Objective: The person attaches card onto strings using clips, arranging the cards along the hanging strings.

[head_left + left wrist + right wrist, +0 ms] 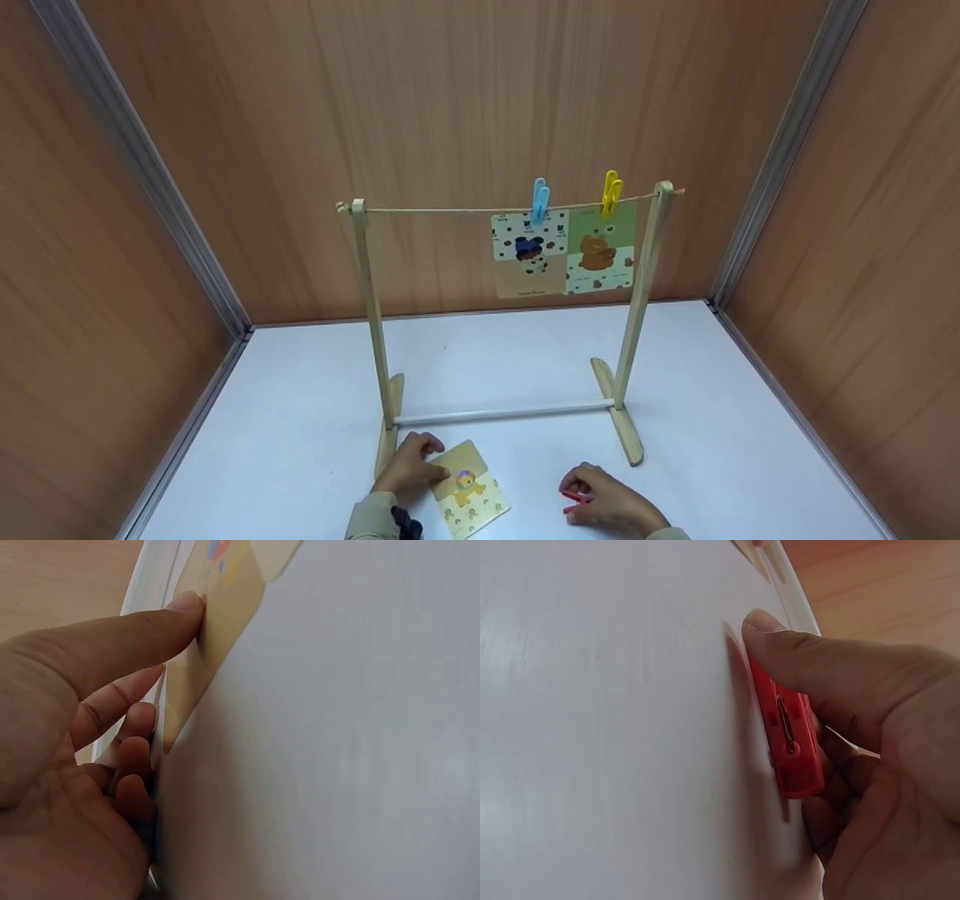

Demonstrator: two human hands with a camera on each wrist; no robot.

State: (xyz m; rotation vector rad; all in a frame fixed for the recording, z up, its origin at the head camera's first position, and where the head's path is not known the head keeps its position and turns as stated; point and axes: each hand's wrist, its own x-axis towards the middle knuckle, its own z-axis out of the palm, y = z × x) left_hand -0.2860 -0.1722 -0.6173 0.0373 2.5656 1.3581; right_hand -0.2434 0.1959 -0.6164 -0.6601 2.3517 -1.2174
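Observation:
In the head view, my left hand (411,466) is at the upper left edge of a yellow card (480,501) with a small bear printed on it. The left wrist view shows the thumb on the face of the card (214,645), with the index finger at its edge. Farther right, my right hand (613,501) pinches a red clothespin (576,496) just over the white table. Seen from the right wrist, the thumb lies along one side of the clothespin (786,727) and its metal spring shows; the fingers behind it are partly hidden.
A wooden drying rack (637,322) with a string (442,211) stands behind my hands. A blue clothespin (540,201) and a yellow clothespin (611,193) hold a dog card (525,277) and a bear card (600,259) on its right half. Wood-grain panels (450,97) enclose the table.

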